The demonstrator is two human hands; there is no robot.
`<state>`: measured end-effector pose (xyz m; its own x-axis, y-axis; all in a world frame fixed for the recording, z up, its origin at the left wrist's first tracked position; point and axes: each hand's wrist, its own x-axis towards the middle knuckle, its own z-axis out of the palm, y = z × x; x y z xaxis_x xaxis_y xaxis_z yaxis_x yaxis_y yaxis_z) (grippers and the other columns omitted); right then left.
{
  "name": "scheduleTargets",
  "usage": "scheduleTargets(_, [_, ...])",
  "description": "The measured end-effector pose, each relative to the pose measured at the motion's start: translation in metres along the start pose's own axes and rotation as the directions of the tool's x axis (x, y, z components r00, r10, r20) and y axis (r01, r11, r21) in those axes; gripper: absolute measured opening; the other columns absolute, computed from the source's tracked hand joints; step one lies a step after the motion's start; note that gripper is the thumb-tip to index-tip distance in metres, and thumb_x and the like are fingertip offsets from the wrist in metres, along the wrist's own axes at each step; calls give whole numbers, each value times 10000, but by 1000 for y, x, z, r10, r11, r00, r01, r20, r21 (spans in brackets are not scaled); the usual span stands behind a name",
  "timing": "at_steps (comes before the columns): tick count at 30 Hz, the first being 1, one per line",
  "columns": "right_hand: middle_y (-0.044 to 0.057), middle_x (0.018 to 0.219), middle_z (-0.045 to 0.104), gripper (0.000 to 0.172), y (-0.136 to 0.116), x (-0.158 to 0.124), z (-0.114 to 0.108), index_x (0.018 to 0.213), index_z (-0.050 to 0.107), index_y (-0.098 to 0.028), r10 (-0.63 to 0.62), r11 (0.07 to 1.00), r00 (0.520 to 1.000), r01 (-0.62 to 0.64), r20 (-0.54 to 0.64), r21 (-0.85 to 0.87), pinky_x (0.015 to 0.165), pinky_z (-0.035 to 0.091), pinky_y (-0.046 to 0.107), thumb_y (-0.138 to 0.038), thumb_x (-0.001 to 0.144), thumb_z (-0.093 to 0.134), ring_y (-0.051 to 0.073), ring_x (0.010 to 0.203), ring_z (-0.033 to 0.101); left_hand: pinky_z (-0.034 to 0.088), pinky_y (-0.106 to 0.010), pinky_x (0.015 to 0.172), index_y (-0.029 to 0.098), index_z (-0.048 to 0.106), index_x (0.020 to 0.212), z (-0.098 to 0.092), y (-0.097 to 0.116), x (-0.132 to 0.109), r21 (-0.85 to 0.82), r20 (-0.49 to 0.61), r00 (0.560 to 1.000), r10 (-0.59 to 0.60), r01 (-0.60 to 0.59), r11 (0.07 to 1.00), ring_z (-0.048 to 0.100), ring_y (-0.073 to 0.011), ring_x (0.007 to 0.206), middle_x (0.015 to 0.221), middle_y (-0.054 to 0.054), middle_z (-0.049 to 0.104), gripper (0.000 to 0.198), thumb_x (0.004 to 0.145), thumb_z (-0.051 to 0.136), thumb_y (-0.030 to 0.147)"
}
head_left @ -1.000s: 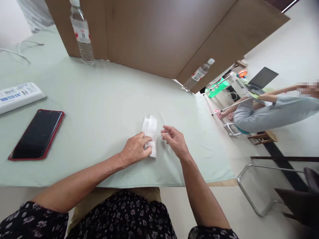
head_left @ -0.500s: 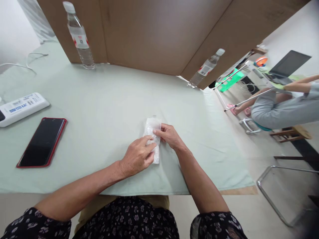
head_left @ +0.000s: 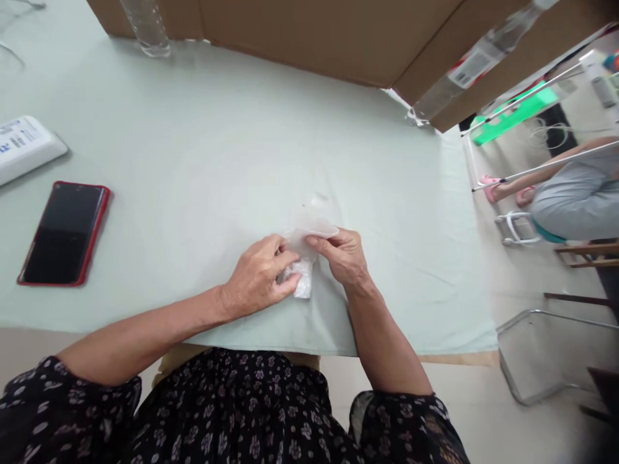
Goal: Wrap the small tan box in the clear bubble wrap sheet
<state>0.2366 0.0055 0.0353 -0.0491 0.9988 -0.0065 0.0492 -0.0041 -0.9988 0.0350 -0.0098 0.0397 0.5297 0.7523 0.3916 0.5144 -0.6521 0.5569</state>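
Note:
A small piece of clear bubble wrap (head_left: 303,285) lies near the front of the table, partly hidden by my fingers. My left hand (head_left: 258,272) is curled over its lower part, thumb and fingertips gripping the left side. Between the thumb and fingers of my right hand (head_left: 345,258) is pinched the edge of a translucent flap at the upper end, lifted and folded open. Whether anything lies inside the wrap I cannot tell.
A black phone (head_left: 62,233) in a red case and a white device (head_left: 26,147) lie on the left. Water bottles (head_left: 147,29) stand by a cardboard panel (head_left: 300,38) at the back. Off the right edge, a person (head_left: 575,193) sits near a metal-framed chair (head_left: 532,316).
My right hand has pulled the upper part of the bubble wrap open, up and to the right. My left hand stays on the lower part. The view has tilted down.

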Motion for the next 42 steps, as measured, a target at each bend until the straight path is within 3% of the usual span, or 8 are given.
scheduleTargets(6, [4, 841, 737, 149, -13, -5, 1, 833, 817, -262, -123, 986, 990, 129, 63, -104, 748, 540, 313, -405, 851, 779, 175, 801, 666, 517, -360, 743, 165, 610, 901, -1, 0, 2, 28, -45, 997, -56, 57, 998, 569, -221, 838, 913, -78, 586, 107, 847, 624, 257])
scheduleTargets(9, [10, 889, 743, 111, -20, -8, 0, 836, 811, -261, -185, 971, 977, 198, 104, -137, 781, 545, 310, -355, 873, 765, 172, 837, 681, 525, -404, 792, 175, 563, 932, 1, -3, 2, 19, -92, 987, -132, 134, 991, 586, -253, 897, 939, -84, 595, 201, 800, 666, 285])
scheduleTargets(12, [21, 897, 753, 123, -24, -14, -1, 811, 806, -256, -216, 957, 970, 233, 113, -175, 814, 560, 321, -357, 871, 770, 180, 862, 698, 531, -439, 873, 166, 546, 1073, 5, -9, 1, -63, -114, 976, -186, 180, 982, 594, -285, 1025, 1082, -122, 610, 371, 769, 699, 316])
scheduleTargets(16, [35, 928, 769, 155, -24, -29, -1, 888, 821, -273, -226, 945, 966, 249, 127, -210, 795, 577, 332, -415, 876, 760, 191, 864, 719, 494, -466, 1018, 173, 486, 1318, 9, -17, 2, -177, -51, 990, -130, 119, 977, 540, -307, 1256, 1334, -172, 565, 580, 782, 683, 275])
scheduleTargets(21, [49, 1036, 785, 177, -25, -43, 1, 994, 825, -310, -238, 924, 959, 272, 153, -270, 878, 597, 368, -426, 900, 730, 203, 957, 735, 492, -456, 994, 201, 590, 1104, 7, -18, 2, -219, 58, 992, -113, 123, 968, 547, -313, 1313, 1339, -168, 584, 295, 828, 674, 262])
scheduleTargets(28, [48, 1114, 778, 195, -23, -56, 3, 1083, 804, -330, -278, 855, 939, 337, 201, -393, 955, 590, 400, -321, 951, 661, 208, 1037, 726, 457, -445, 1003, 209, 601, 972, 2, -15, 5, -247, 142, 986, -86, 119, 962, 575, -281, 1285, 1269, -124, 641, 147, 837, 627, 159])
scheduleTargets(34, [39, 1226, 751, 272, -9, -75, 6, 1185, 763, -360, -327, 796, 927, 376, 187, -474, 1072, 548, 464, -292, 986, 590, 236, 1221, 673, 458, -398, 938, 206, 592, 925, 0, -17, 8, -301, 199, 980, -11, 72, 951, 646, -231, 1057, 1092, -66, 699, 73, 862, 561, 184])
scheduleTargets(42, [40, 1239, 756, 267, 7, -83, 9, 1155, 774, -349, -332, 755, 930, 364, 160, -546, 1115, 524, 526, -289, 981, 580, 267, 1287, 645, 477, -401, 927, 219, 563, 1031, -20, -24, 13, -377, 337, 924, 180, -43, 925, 648, -233, 995, 1076, -67, 690, 262, 792, 656, 274])
